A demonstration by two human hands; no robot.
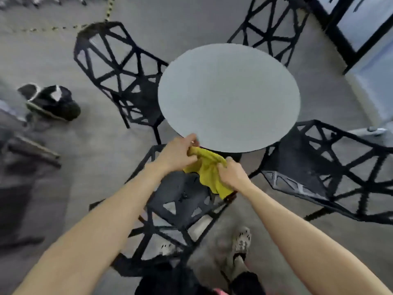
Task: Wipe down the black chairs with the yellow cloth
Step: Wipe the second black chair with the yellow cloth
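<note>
A yellow cloth (209, 173) hangs between both hands above the seat of the nearest black lattice chair (178, 201). My left hand (177, 154) grips its upper left corner close to the table's near edge. My right hand (232, 174) pinches the cloth's right side, and the rest of the fabric droops below it. Three more black chairs stand around the table: one at the left (119, 75), one at the far side (270, 28), one at the right (331, 167).
A round grey table (229, 96) stands in the middle of the chairs. A black and white bag (51, 102) lies on the grey floor at the left. My feet in patterned shoes (241, 243) stand beside the near chair. A dark-framed glass door (361, 28) is at the upper right.
</note>
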